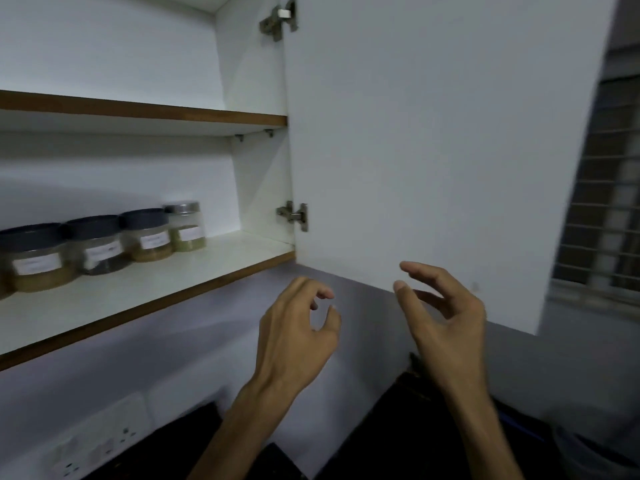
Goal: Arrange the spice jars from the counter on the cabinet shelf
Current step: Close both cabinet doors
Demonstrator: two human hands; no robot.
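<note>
Several labelled spice jars stand in a row on the lower cabinet shelf (214, 268). Three have dark lids: one at the far left (36, 258), one beside it (98, 245), one further right (149, 235). A smaller jar with a silver lid (185, 226) ends the row on the right. My left hand (298, 334) hovers below the shelf's front edge, fingers curled and apart, holding nothing. My right hand (446, 317) is raised near the bottom edge of the open cabinet door (433, 133), fingers spread, also holding nothing.
An upper shelf (145, 114) with a brown edge sits above the jars. Door hinges (294, 214) are on the cabinet's right wall. A wall socket panel (100, 441) is at lower left above the dark counter (398, 427). A grilled window (609, 202) is at the right.
</note>
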